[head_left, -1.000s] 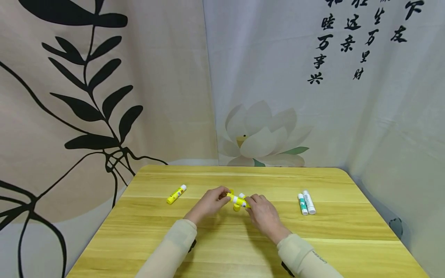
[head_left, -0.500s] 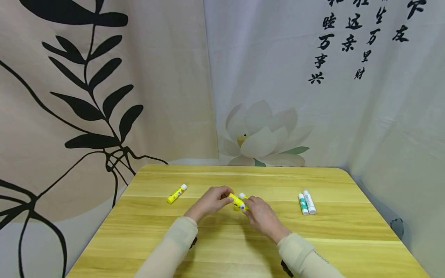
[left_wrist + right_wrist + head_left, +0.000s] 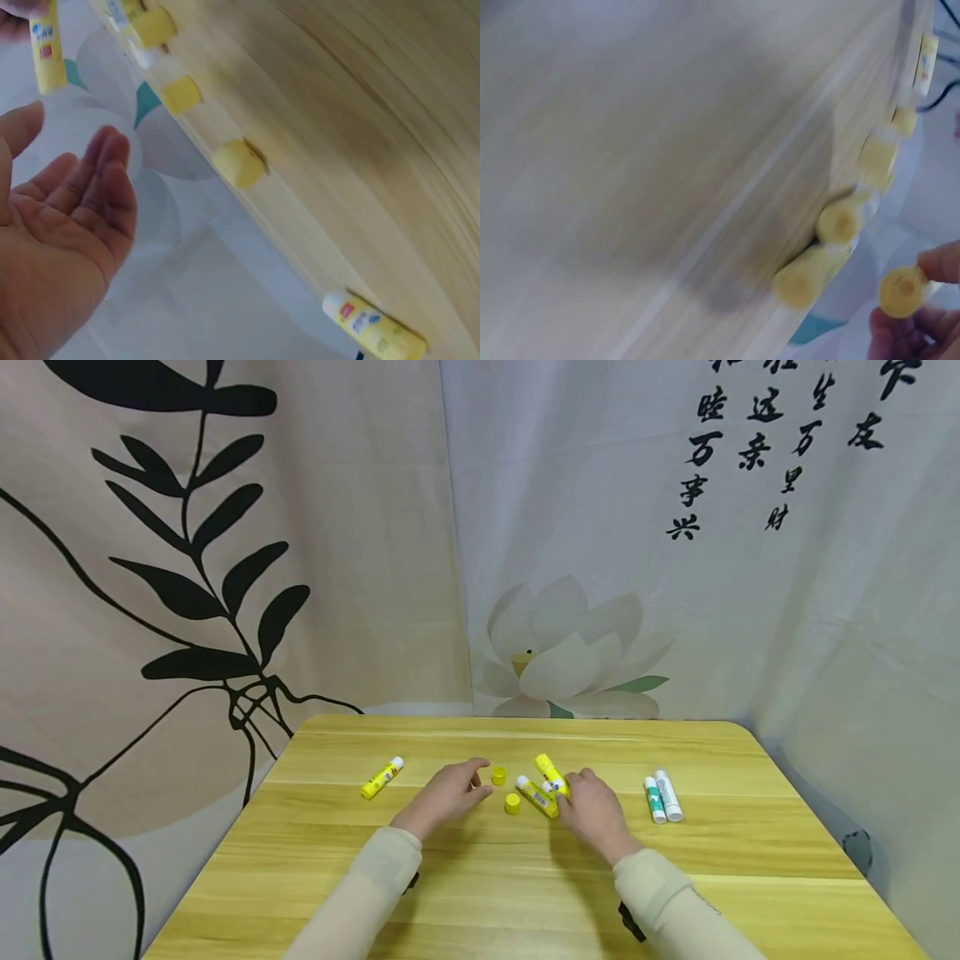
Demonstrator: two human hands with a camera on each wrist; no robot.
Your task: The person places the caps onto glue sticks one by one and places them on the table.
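Observation:
My right hand pinches a yellow glue stick by its lower end, tilted with the far end up and left. In the left wrist view this glue stick looks yellow along its visible length. Beneath it on the table lies another yellow glue stick with a white end; a further one shows beside it in the right wrist view. My left hand holds nothing, its fingers loosely bent, palm facing inward in the left wrist view. Two small yellow caps stand between the hands.
A yellow glue stick with a white end lies at the left of the wooden table. On the right, a green-and-white stick lies against a white stick. A printed curtain hangs behind the table.
Both hands held one glue stick together; its white middle band went out of sight. Now my left hand has let go and drawn back, while the right has carried the stick rightward.

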